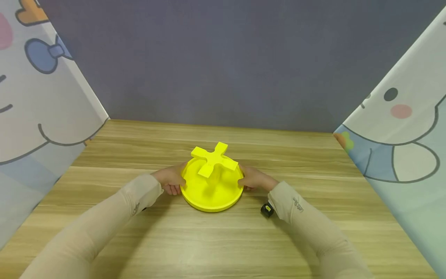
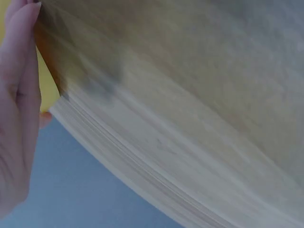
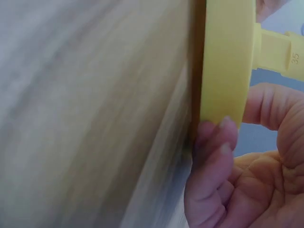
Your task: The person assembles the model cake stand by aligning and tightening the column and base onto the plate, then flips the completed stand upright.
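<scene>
A yellow round base [image 1: 212, 197] with a raised rim is in the middle of the head view. A cross-shaped yellow top [image 1: 214, 159] with flat arms sits above it on a short post. My left hand [image 1: 171, 179] grips the rim on the left side, thumb over the edge. On the opposite side my right hand [image 1: 255, 178] holds the rim in the same way. The right wrist view shows fingertips [image 3: 225, 135] curled against the base's outer edge, the thumb on its upper face. The number 35 is marked on the post's yellow upper part [image 3: 295, 57].
The wood-grain table [image 1: 216, 248] lies under everything. A dark grey panel [image 1: 223, 66] stands behind it, with cartoon-printed panels [image 1: 400, 155] at both sides. A small black device [image 1: 267, 210] is at the right wrist.
</scene>
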{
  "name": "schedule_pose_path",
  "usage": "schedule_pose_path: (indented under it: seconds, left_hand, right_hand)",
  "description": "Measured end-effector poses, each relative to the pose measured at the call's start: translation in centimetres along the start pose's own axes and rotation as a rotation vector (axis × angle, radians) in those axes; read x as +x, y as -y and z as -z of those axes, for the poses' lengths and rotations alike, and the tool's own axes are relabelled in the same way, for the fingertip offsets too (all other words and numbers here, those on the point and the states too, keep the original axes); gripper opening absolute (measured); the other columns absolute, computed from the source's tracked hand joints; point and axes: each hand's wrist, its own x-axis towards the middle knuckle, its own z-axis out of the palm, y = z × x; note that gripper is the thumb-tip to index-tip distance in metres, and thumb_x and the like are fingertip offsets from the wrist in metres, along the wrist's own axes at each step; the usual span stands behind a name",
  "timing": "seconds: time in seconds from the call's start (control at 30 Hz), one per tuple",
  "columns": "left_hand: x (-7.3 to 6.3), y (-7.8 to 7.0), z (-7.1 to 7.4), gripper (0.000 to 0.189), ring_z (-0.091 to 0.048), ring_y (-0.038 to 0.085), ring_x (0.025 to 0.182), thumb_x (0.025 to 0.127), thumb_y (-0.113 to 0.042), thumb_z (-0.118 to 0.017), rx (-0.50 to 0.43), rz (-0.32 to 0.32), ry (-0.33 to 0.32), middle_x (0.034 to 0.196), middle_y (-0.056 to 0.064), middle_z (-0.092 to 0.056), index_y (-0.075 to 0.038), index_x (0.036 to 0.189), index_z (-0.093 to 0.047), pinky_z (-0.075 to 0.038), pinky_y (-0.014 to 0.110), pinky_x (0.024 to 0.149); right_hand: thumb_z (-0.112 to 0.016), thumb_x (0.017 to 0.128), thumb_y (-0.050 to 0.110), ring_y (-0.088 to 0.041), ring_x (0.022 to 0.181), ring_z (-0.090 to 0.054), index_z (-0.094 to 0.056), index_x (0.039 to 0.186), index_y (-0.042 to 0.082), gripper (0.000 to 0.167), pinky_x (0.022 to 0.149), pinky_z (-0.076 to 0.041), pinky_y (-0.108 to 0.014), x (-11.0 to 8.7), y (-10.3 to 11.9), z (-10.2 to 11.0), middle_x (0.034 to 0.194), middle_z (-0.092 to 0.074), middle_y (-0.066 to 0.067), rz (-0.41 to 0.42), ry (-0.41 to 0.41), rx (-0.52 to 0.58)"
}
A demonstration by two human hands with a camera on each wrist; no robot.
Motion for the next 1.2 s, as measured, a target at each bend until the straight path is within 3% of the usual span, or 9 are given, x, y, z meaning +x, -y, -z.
schedule_pose_path:
  seconds: [0.1,0.23,0.43,0.63,0.73,0.87,1.07,1.2]
  left_hand:
    - [-0.3,-0.1,-0.1,0.086,-0.057,0.018,0.052,0.087,-0.002,-0.056,0.005,-0.006,-0.01,0.067,0.015,-0.063,-0.004,0.153,-0.001,-0.049,0.025,0.048]
    - [-0.6,-0.1,-0.1,0.084,-0.059,0.02,0.053,0.084,0.0,-0.057,0.016,-0.022,-0.006,0.066,0.015,-0.063,-0.004,0.153,-0.008,-0.051,0.027,0.048]
    - [-1.3,0.1,0.6,0.076,-0.059,0.018,0.052,0.085,-0.001,-0.055,0.016,-0.057,0.02,0.066,0.015,-0.064,-0.003,0.151,-0.017,-0.052,0.028,0.048]
    - [-1.9,0.5,0.9,0.063,-0.058,0.017,0.051,0.083,-0.004,-0.056,-0.004,-0.026,0.022,0.067,0.014,-0.063,-0.001,0.141,-0.03,-0.052,0.027,0.048]
    - [-2.1,0.8,0.9,0.071,-0.06,0.018,0.053,0.082,-0.005,-0.055,-0.016,0.008,0.043,0.072,0.014,-0.063,-0.001,0.145,-0.023,-0.053,0.028,0.05]
    - [-2.1,1.3,0.9,0.087,-0.06,0.018,0.054,0.08,-0.001,-0.055,-0.089,-0.005,0.07,0.074,0.013,-0.062,-0.002,0.152,-0.006,-0.055,0.029,0.053]
    - [-2.0,1.7,0.6,0.084,-0.058,0.016,0.054,0.079,0.002,-0.052,-0.229,-0.077,0.085,0.074,0.013,-0.062,-0.003,0.152,-0.009,-0.056,0.029,0.056]
    - [-2.4,2.2,0.5,0.086,-0.058,0.014,0.055,0.08,0.0,-0.049,-0.308,-0.109,0.085,0.075,0.012,-0.061,-0.004,0.153,-0.003,-0.057,0.03,0.062]
  right_hand:
    - [-0.057,0.079,0.008,-0.013,0.048,-0.045,-0.017,0.152,0.002,0.084,0.045,-0.041,-0.022,-0.4,0.0,0.1,0.062,-0.052,-0.004,-0.019,0.001,-0.004]
    - [-0.056,0.078,0.008,-0.016,0.053,-0.055,-0.032,0.148,0.006,0.073,0.048,-0.05,-0.027,-0.7,0.0,-0.1,0.072,-0.06,-0.008,0.002,0.01,0.036]
    - [-0.053,0.077,0.004,-0.018,0.063,-0.063,-0.035,0.145,0.001,0.071,0.059,-0.058,-0.033,-1.1,-0.3,-0.6,0.09,-0.063,-0.014,0.061,0.025,0.274]
    - [-0.053,0.077,0.0,-0.013,0.064,-0.062,-0.024,0.148,-0.006,0.076,0.058,-0.056,-0.023,-1.4,-0.6,-1.1,0.088,-0.061,-0.013,0.072,0.054,0.524]
    - [-0.053,0.079,-0.001,-0.012,0.063,-0.062,-0.018,0.149,-0.005,0.079,0.057,-0.055,-0.02,-1.4,-0.8,-1.3,0.089,-0.061,-0.012,0.08,0.083,0.617]
    - [-0.051,0.08,-0.004,-0.012,0.064,-0.064,-0.015,0.151,-0.003,0.079,0.058,-0.055,-0.02,-1.6,-1.1,-1.5,0.093,-0.06,-0.012,0.092,0.11,0.714]
    - [-0.048,0.08,-0.004,-0.009,0.063,-0.062,-0.016,0.15,-0.004,0.077,0.057,-0.055,-0.019,-2.1,-1.0,-1.3,0.089,-0.062,-0.009,0.106,0.108,0.806]
    - [-0.048,0.084,-0.004,-0.009,0.062,-0.063,-0.01,0.151,-0.001,0.078,0.058,-0.055,-0.019,-2.6,-0.8,-1.1,0.086,-0.063,-0.007,0.094,0.115,0.865]
